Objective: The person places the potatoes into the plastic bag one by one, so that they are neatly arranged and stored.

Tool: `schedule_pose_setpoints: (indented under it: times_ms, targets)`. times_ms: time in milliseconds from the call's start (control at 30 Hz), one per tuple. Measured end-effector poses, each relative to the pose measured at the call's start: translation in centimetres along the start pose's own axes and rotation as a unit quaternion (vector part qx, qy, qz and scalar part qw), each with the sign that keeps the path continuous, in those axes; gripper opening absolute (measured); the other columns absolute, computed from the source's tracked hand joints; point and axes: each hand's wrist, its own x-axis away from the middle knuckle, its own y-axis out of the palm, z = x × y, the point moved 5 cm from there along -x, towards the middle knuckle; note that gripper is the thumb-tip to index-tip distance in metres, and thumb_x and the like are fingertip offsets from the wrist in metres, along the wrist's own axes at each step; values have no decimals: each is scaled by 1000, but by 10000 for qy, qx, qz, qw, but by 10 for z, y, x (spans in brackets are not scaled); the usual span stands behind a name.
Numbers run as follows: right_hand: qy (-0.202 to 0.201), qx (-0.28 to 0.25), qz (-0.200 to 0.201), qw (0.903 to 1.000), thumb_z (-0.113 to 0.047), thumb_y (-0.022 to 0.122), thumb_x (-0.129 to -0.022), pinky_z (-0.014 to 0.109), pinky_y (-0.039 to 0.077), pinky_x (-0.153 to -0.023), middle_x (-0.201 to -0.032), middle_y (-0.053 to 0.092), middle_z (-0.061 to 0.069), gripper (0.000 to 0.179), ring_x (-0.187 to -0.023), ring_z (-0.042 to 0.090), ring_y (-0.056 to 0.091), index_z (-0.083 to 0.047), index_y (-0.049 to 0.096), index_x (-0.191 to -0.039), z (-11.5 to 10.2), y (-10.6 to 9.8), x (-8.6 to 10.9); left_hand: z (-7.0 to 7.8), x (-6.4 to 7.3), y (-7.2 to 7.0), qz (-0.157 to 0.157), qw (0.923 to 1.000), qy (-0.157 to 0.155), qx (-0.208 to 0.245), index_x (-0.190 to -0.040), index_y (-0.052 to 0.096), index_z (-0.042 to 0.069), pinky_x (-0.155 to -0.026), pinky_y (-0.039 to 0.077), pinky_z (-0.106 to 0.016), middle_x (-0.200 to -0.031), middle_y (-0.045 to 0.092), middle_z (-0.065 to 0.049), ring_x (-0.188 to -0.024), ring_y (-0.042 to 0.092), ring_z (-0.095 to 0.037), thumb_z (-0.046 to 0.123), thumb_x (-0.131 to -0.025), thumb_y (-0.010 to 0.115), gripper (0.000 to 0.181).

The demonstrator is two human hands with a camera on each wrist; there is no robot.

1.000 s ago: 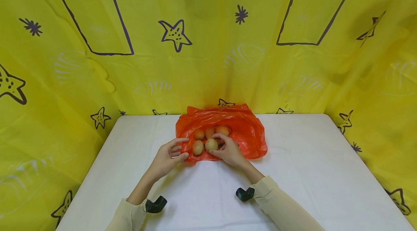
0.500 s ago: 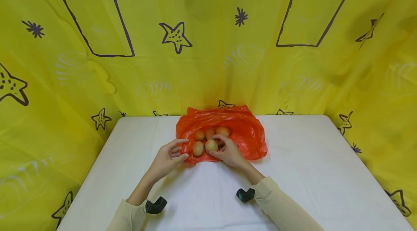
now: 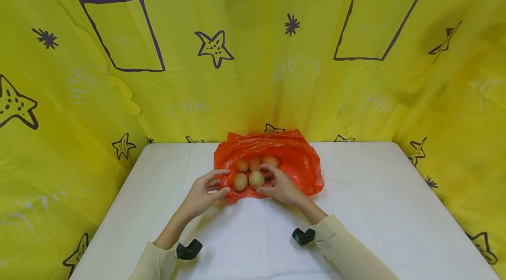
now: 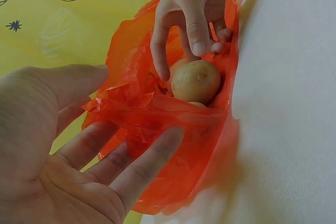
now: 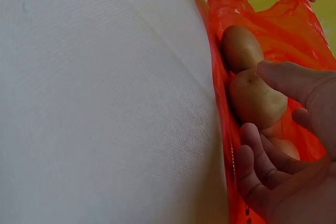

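Note:
In the head view a red plastic bag (image 3: 302,174) lies spread open on the white table, with several potatoes in it. Two potatoes sit side by side at its front, a left one (image 3: 240,182) and a right one (image 3: 256,180). My right hand (image 3: 283,188) is beside the right potato, thumb and fingers parted around it; in the right wrist view the thumb tip (image 5: 266,70) is right at its top. My left hand (image 3: 200,195) stands at the bag's left edge, thumb and fingers spread, holding nothing. In the left wrist view its fingers (image 4: 142,171) overlap the thin plastic.
Farther back in the bag lie more rounded potatoes (image 3: 242,166), tinted orange. The white tabletop (image 3: 253,245) runs toward me. Yellow sheeting (image 3: 253,87) with drawn stars walls off the back and both sides.
My right hand's thumb and fingers have parted from the right potato, and the hand has shifted slightly right. The left hand has stayed put. The head view has tilted up a little.

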Motion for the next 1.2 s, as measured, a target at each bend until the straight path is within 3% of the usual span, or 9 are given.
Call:
schedule_pose_setpoints:
  times_ms: [333,567,800,1200]
  targets:
    - [-255,268,-219,9991,-18,83,-88,29,57,-62,-127,60,18,74,-66,21,59,-9,44,-151,-10,-12,9,4,0,0,67,9996,138,-243,-140,60,11,-78,60,-27,-113,71,-11,-102,71,-25,16,-91,81,54]
    - [-533,478,-232,9972,-23,85,-87,29,57,-70,-135,58,18,77,-89,29,63,-12,44,-151,-19,-27,20,11,3,1,108,9987,212,-457,-145,56,19,-74,62,-29,-117,70,-10,-104,71,-27,21,-87,85,65]
    - [-648,448,-154,9968,-29,86,-86,30,57,-67,-134,56,19,82,-80,19,66,-17,41,-153,-27,-41,31,13,6,2,89,9957,194,-904,-150,49,28,-74,61,-25,-133,65,-9,-113,68,-28,34,-83,88,77]
    - [-868,472,131,9950,-31,87,-85,32,57,-65,-130,61,11,78,-80,18,65,-31,44,-149,-38,-55,42,16,9,-1,137,9951,278,-938,-151,47,30,-73,61,-25,-113,72,-6,-107,70,-24,31,-83,88,80]
